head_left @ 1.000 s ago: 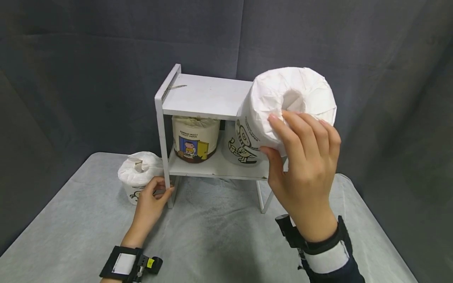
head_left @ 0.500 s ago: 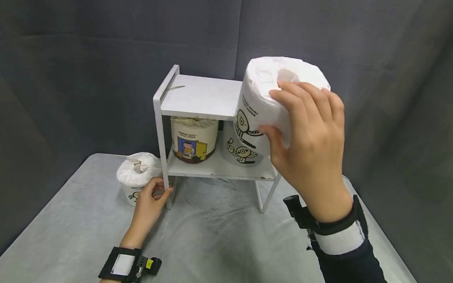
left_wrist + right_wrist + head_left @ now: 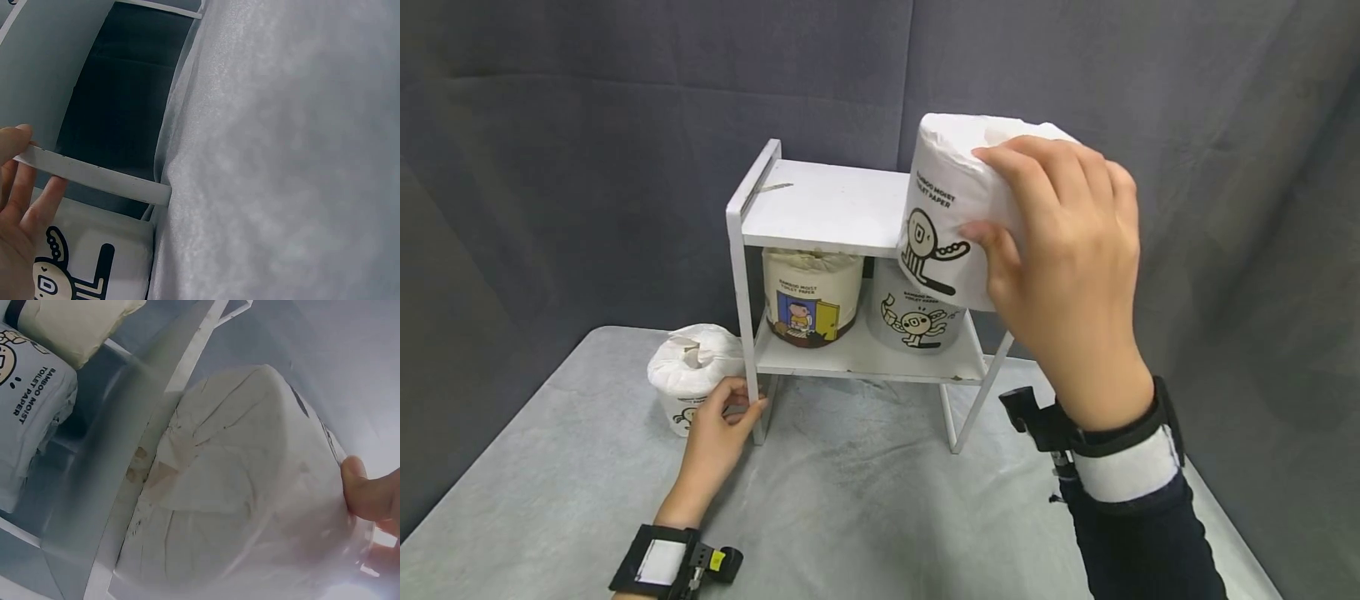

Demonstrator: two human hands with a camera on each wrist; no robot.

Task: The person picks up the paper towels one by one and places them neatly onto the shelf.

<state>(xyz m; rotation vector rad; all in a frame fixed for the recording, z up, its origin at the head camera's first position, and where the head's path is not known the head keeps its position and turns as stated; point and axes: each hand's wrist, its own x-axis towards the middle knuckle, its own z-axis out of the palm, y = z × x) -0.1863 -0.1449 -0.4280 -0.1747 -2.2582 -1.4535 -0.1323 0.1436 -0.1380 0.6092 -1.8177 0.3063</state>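
Observation:
My right hand (image 3: 1067,250) grips a white toilet paper roll (image 3: 943,221) from above, thumb on its printed side and fingers over the top end. It is held at the right end of the white rack's upper shelf (image 3: 827,204), hiding that end. In the right wrist view the wrapped bottom (image 3: 212,481) of the roll shows beside the shelf's edge; whether they touch I cannot tell. My left hand (image 3: 718,429) pinches the rack's front left leg (image 3: 94,178) between thumb and fingers. Another white roll (image 3: 696,367) stands on the table just left of that leg.
On the lower shelf a cream roll (image 3: 812,296) with a coloured picture stands left of a white printed roll (image 3: 917,321), which the held roll partly covers. A grey cloth (image 3: 850,500) covers the table, and a dark curtain (image 3: 625,167) hangs behind.
My right hand has raised the roll slightly, and the roll has turned more upright, its printed side now facing forward. The left hand has stayed on the leg.

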